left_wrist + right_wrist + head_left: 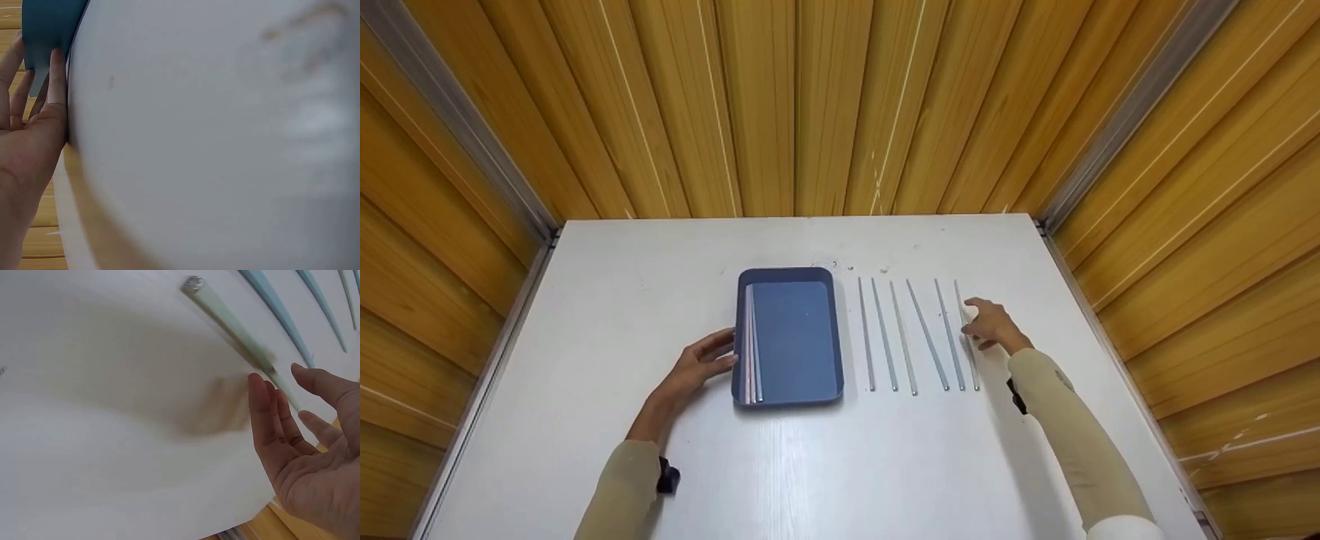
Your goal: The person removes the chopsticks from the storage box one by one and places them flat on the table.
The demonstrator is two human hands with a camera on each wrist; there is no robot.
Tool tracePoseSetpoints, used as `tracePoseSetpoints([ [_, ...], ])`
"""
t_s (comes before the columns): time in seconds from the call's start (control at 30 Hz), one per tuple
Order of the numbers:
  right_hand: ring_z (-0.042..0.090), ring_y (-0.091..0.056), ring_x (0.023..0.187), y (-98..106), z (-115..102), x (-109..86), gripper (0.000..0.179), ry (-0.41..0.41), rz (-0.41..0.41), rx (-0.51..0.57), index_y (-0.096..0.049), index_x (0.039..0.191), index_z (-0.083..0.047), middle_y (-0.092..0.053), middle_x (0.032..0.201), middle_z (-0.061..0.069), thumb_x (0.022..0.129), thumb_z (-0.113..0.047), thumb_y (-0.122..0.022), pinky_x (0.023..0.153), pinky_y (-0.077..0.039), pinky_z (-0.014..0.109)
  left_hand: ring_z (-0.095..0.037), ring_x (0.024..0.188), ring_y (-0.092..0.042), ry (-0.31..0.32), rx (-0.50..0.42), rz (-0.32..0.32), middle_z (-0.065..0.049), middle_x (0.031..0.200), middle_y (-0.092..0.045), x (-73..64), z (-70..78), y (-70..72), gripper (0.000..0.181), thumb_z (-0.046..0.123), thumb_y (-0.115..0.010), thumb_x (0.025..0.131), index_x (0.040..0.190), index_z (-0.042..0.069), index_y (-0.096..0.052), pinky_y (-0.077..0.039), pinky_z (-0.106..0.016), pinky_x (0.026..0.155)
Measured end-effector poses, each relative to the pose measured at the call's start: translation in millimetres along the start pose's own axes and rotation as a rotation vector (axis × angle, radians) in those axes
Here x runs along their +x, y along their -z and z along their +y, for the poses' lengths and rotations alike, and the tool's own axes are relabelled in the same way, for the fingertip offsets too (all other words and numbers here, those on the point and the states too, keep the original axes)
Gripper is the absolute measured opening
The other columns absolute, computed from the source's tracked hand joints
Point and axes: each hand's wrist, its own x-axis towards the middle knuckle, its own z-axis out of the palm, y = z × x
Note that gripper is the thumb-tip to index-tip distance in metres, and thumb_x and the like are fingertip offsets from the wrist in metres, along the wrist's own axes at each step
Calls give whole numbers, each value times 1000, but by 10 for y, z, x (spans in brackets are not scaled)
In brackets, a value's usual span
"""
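My left hand (697,365) rests against the left wall of a blue rectangular tray (799,337), its fingers nearly straight. In the left wrist view, fingers (56,79) touch the tray's outer side (48,28). Inside the tray, pink and pale blue chopsticks (751,345) lie along the left edge. My right hand (994,324) is beside the pale green chopstick (973,371) at the far right of a row. Thumb and fingers are spread around that chopstick in the right wrist view, close over the table, and nothing is gripped. Its silver-coloured end (193,284) points away from the hand.
Between the tray and my right hand lie several more chopsticks, among them a greyish one (867,337), a green one (903,337) and a slanted blue one (928,335). The white table (795,472) is bordered by wood-patterned panels (832,112) at the back and sides.
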Motion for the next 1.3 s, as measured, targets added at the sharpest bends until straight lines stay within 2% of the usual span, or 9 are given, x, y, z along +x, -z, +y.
tracePoseSetpoints([
  [0.2, 37, -72, 91, 94, -533, 26, 57, 145, 62, -90, -40, 151, 4, -67, 118, 33, 100, -11, -60, 65, -65, 32, -34, 150, -40, -17, 7, -5, -18, 161, -42, 39, -3, -9, 69, 13, -73, 95, 156, 8, -40, -50, -33, 112],
  [0.37, 36, -74, 89, -48, -1041, 52, 47, 252, 73, -165, -51, 145, 2, -71, 114, 30, 101, -12, -59, 67, -65, 35, -31, 148, -43, -4, -8, 15, -15, 159, -45, 39, 17, -19, 67, 13, -74, 94, 154, 11, -44, -50, -34, 112],
  [0.47, 34, -74, 87, -257, -1339, 66, 44, 316, 62, -148, -56, 141, 0, -73, 111, 27, 100, -13, -62, 69, -65, 39, -33, 148, -43, -10, -10, 11, -17, 160, -44, 14, 5, -3, 67, 13, -73, 95, 155, 10, -42, -50, -34, 112],
  [0.77, 38, -75, 79, -1118, -2135, 94, 44, 526, -103, -77, -61, 137, -1, -75, 98, 26, 98, -20, -70, 67, -65, 41, -32, 150, -41, 4, -2, 31, -16, 160, -43, -140, -84, 86, 67, 12, -73, 95, 155, 9, -43, -51, -25, 108],
  [0.93, 41, -75, 93, -1434, -2395, 225, 40, 540, -171, -29, -61, 137, 1, -74, 108, 27, 100, -13, -65, 74, -65, 38, -32, 149, -42, -9, 9, 36, -16, 159, -45, -106, -62, 85, 67, 15, -74, 95, 154, 9, -44, -51, -24, 108],
  [1.07, 39, -75, 100, -1660, -2470, 384, 40, 482, -226, 26, -60, 138, 2, -74, 114, 25, 100, -10, -64, 83, -64, 38, -31, 148, -43, -3, -3, 36, -15, 159, -46, -60, -63, 63, 66, 15, -73, 95, 154, 10, -45, -50, -28, 110],
  [1.17, 37, -76, 97, -1900, -2426, 521, 41, 416, -288, 144, -61, 137, 0, -74, 110, 23, 98, -12, -68, 84, -64, 41, -32, 148, -43, 0, -22, 25, -16, 159, -45, -23, -65, 28, 66, 13, -73, 95, 154, 9, -44, -51, -29, 110],
  [1.2, 33, -77, 90, -2041, -2353, 640, 41, 416, -309, 215, -63, 134, -3, -75, 104, 20, 96, -15, -71, 78, -65, 38, -32, 148, -43, -2, -26, 20, -16, 159, -45, -14, -62, 16, 66, 12, -72, 96, 154, 9, -43, -51, -28, 109],
  [1.3, 27, -77, 86, -2277, -2291, 693, 51, 344, -326, 353, -61, 138, -5, -74, 99, 17, 90, -14, -77, 74, -66, 35, -34, 149, -42, -18, -25, 10, -18, 159, -44, 17, -45, -22, 66, 11, -72, 96, 155, 7, -42, -52, -26, 107],
])
